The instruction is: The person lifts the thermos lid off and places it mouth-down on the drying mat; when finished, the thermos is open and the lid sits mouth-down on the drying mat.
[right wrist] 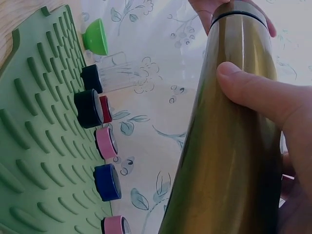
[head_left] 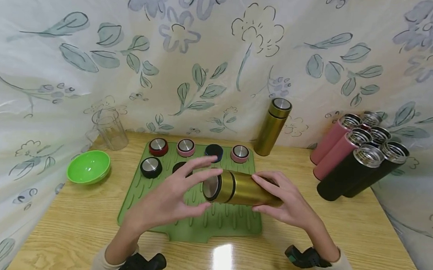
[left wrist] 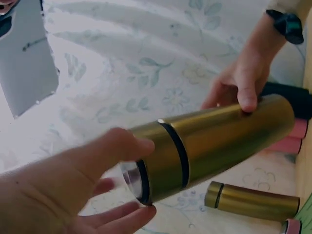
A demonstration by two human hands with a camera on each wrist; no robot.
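Observation:
A gold vacuum flask (head_left: 250, 189) lies sideways in the air over the green mat, its capped end to the left. My right hand (head_left: 285, 200) grips the body near the base, thumb on one side and fingers on the other. At the other end, my left hand (head_left: 175, 193) is spread around the steel-topped gold lid (left wrist: 158, 151), fingers fairly straight and fingertips right at its rim. The lid sits on the flask, above a black ring. In the right wrist view the flask body (right wrist: 229, 126) covers much of the scene.
On the green mat (head_left: 190, 230) stand several lids, among them a dark red lid (head_left: 158, 147), a blue lid (head_left: 214, 151) and a black lid (head_left: 150, 167). Behind stands another gold flask (head_left: 272, 129). Lidless pink and black flasks (head_left: 341, 174) cluster right; a green bowl (head_left: 89, 167) and clear jug (head_left: 111, 131) stand left.

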